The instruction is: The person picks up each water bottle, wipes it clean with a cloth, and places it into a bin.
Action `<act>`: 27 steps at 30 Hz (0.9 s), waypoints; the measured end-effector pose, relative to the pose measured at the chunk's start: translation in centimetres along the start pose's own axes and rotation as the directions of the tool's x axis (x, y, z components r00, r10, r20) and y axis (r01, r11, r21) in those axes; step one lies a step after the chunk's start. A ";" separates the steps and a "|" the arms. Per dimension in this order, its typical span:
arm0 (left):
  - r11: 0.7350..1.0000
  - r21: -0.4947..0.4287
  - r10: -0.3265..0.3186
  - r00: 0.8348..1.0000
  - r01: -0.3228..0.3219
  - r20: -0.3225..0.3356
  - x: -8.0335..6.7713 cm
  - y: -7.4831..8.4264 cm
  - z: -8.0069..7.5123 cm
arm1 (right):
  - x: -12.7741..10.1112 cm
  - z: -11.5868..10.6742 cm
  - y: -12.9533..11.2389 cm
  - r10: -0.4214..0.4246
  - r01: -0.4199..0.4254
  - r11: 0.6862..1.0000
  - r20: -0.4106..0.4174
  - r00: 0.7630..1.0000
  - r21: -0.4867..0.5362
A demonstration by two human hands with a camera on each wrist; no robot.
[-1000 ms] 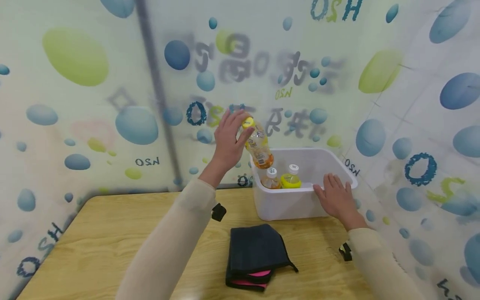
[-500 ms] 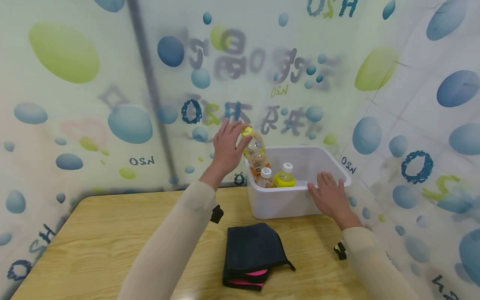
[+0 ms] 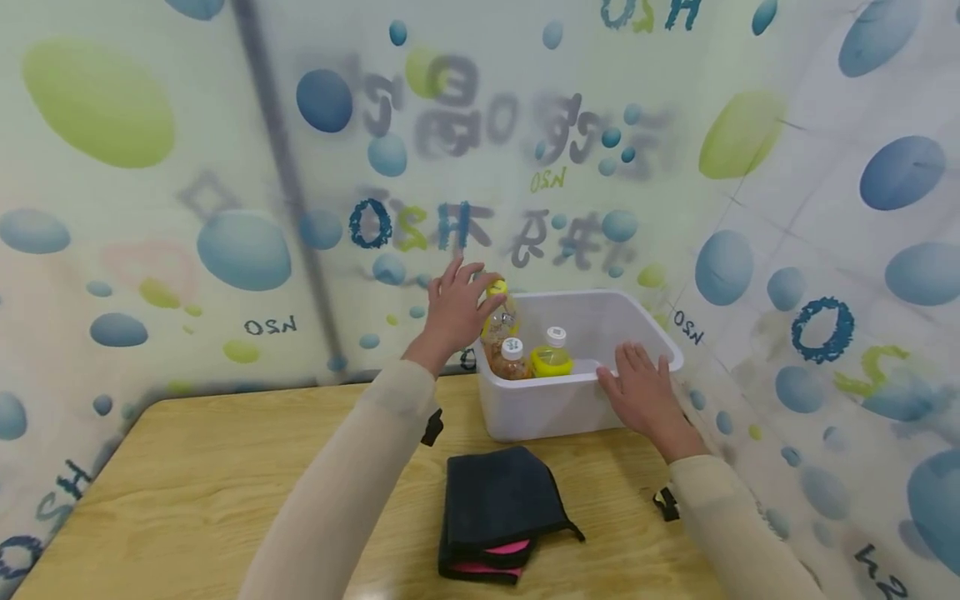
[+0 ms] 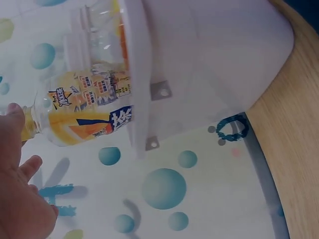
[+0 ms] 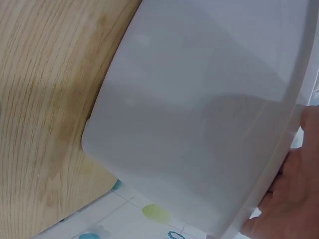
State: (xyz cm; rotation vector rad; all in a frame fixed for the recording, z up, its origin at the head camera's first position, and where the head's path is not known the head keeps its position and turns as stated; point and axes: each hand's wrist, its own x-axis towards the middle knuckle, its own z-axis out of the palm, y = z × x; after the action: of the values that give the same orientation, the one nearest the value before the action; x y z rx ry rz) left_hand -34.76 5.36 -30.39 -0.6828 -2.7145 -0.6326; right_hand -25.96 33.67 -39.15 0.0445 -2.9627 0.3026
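My left hand (image 3: 453, 315) pinches the yellow cap of a plastic drink bottle (image 3: 498, 323) between thumb and fingers. That bottle stands nearly upright at the left end of a white plastic bin (image 3: 558, 412), its lower part below the rim. In the left wrist view its printed yellow-orange label (image 4: 89, 107) shows. Beside it in the bin are a white-capped bottle with brownish contents (image 3: 512, 362) and a white-capped bottle with a yellow label (image 3: 552, 360). Fairly straight fingers of my right hand (image 3: 641, 392) rest on the bin's near rim, toward the right.
A folded dark cloth item with pink inside (image 3: 502, 508) lies on the wooden table (image 3: 225, 483) in front of the bin. Behind and to the right hang printed curtain-like walls (image 3: 360, 275), close to the bin.
My left hand has lowered the yellow-capped bottle from above the rim, where it was tilted, down into the bin's left end. The right hand stays on the rim; the view has shifted slightly.
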 end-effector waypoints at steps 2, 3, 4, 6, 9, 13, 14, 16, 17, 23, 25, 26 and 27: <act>0.999 0.034 -0.007 1.000 0.006 0.027 0.0 -0.1 0.4 | 0.0 0.0 -0.1 0.006 -0.006 1.000 0.003 1.000 -0.003; 0.998 0.058 -0.008 0.999 0.006 0.038 0.0 -0.1 0.7 | 0.0 0.0 -0.1 0.009 -0.009 1.000 0.004 1.000 -0.009; 0.996 0.088 -0.007 0.999 0.003 0.050 0.1 -0.2 1.0 | 0.0 0.0 -0.1 0.012 -0.012 1.000 0.004 1.000 -0.015; 0.989 0.148 -0.006 0.997 -0.006 0.075 0.2 -0.3 1.6 | 0.0 0.0 -0.1 0.015 -0.015 1.000 0.001 1.000 -0.014; 0.972 0.235 0.004 0.995 -0.028 0.101 0.3 -0.4 2.4 | 0.0 0.2 0.1 0.017 -0.017 1.000 -0.006 1.000 -0.019; 0.959 0.281 0.016 0.994 -0.045 0.107 0.4 -0.6 3.3 | 0.1 0.4 0.2 0.020 -0.021 1.000 -0.014 1.000 -0.022; 0.958 0.283 0.017 0.994 -0.046 0.105 0.3 -0.7 3.5 | 0.1 0.5 0.2 0.021 -0.021 0.999 -0.015 1.000 -0.024; 0.956 0.290 0.019 0.994 -0.048 0.104 0.2 -0.9 3.8 | 0.2 0.6 0.2 0.019 -0.020 0.999 -0.010 1.000 -0.028; 0.955 0.291 0.018 0.995 -0.048 0.102 0.2 -1.0 4.0 | 0.2 0.6 0.2 0.018 -0.018 0.999 -0.008 1.000 -0.031; 0.957 0.289 -0.010 0.993 -0.024 0.118 0.1 -1.3 4.6 | 0.3 0.5 0.1 0.017 -0.018 0.999 -0.010 1.000 -0.042; 0.958 0.287 -0.026 0.989 -0.017 0.144 0.2 -1.3 4.6 | 0.2 0.5 0.1 0.020 -0.021 0.999 -0.012 1.000 -0.044; 0.958 0.288 -0.032 0.987 -0.015 0.159 0.2 -1.2 4.7 | 0.2 0.5 0.1 0.021 -0.021 0.999 -0.012 1.000 -0.046; 0.956 0.292 -0.037 0.984 -0.015 0.174 0.2 -1.1 4.7 | 0.2 0.5 0.1 0.021 -0.021 0.999 -0.012 1.000 -0.047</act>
State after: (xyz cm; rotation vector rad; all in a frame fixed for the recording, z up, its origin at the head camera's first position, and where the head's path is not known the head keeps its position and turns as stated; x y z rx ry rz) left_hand -36.22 6.75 -34.81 -0.6756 -2.8911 -0.1685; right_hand -26.21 33.67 -39.58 0.0056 -2.9592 0.2342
